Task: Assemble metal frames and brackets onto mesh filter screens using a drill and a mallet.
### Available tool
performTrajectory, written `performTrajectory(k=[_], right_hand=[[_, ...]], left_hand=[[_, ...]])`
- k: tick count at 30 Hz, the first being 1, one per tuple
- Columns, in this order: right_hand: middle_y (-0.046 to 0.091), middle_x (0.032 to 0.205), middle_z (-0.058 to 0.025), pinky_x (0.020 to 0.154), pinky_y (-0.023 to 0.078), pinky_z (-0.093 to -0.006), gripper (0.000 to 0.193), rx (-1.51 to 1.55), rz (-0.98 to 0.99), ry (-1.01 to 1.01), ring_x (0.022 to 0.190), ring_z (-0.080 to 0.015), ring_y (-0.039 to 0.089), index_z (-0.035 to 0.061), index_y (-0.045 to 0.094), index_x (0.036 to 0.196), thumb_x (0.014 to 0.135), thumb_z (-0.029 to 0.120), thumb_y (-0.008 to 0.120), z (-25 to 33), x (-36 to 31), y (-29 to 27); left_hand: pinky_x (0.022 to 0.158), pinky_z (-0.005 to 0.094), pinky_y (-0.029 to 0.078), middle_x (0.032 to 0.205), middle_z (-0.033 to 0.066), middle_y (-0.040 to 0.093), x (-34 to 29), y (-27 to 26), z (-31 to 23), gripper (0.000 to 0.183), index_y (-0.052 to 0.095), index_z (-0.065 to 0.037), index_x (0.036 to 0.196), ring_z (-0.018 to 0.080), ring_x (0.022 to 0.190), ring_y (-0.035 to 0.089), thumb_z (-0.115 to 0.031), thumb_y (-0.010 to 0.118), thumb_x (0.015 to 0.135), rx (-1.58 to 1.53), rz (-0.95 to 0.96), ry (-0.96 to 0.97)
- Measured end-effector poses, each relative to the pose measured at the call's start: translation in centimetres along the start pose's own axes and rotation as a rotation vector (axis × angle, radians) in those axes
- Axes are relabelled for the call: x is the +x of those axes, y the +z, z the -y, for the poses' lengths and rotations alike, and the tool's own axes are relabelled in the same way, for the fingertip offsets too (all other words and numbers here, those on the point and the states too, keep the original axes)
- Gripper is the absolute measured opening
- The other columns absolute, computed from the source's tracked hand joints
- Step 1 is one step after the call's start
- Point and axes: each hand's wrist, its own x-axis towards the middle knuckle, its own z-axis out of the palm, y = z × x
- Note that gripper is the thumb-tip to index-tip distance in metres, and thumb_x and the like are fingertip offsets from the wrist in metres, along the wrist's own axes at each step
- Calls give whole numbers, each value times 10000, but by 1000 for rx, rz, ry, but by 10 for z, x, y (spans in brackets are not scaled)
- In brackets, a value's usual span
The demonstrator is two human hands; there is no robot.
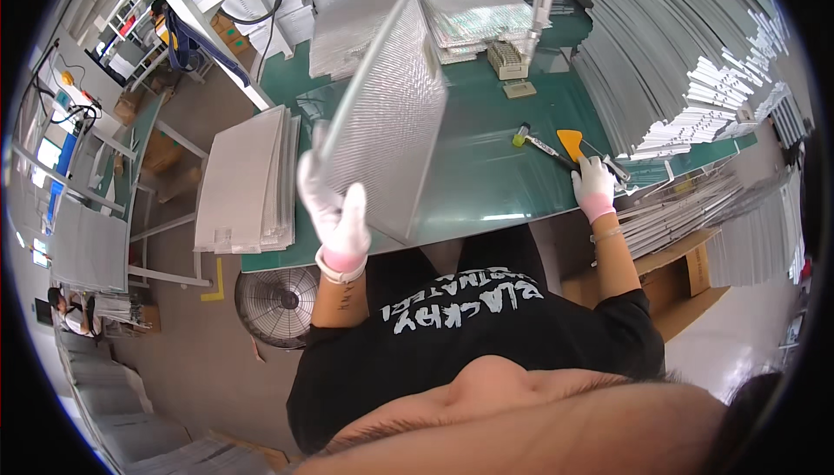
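White-lettered shirt (486,336), panel (393,132) — in left hand (334,217)

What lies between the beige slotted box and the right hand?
Head view: a small beige plate, then the green-headed tool and yellow scraper, on the green tabletop.

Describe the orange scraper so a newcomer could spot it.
On the green tabletop, find the gloved right hand. Just beyond it is the scraper, its head flat, flared and yellow-orange, unlike the slim, green-ended tool to its left.
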Motion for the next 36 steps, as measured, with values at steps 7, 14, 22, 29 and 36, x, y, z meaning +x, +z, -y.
performTrajectory(k=[7,14,22,29,36], right_hand=[[604,781,-185,675,481,-398,203,633,141,-160,739,-318,621,-15,559,1074,964,153,533,11,1,-47],[604,1232,-268,942,490,-375,484,766,-87,-878,1074,-394,636,-75,470,1372,942,126,567,103,-2,-215],[500,704,-103,554,470,-379,550,224,-56,-1048,597,-267,561,139,513,1412,873,133,624,180,16,-238],[503,677,-87,538,461,-389,545,305,-64,-1058,579,-271,553,135,523,1402,865,122,619,178,11,-225],[538,706,-88,569,492,-388,554,631,-249,-1130,604,-271,570,117,527,1393,850,80,630,176,16,-207]], left_hand=[[1064,322,383,1386,194,516,-25,-8,41,505,391,67,1418,229,1272,508,65,484,922,187,100,-265],[696,214,469,918,8,659,-34,-14,48,333,568,48,1261,44,733,517,-50,590,943,347,-90,-353],[667,215,458,868,-11,638,-28,-14,50,302,582,34,1231,46,703,501,-64,599,946,411,-53,-364],[662,218,457,832,-27,613,-28,-11,48,303,589,22,1235,42,696,491,-55,600,941,381,-75,-357],[633,230,460,801,-24,610,-38,-20,60,286,598,25,1209,54,660,500,-49,594,932,417,-51,-351]])
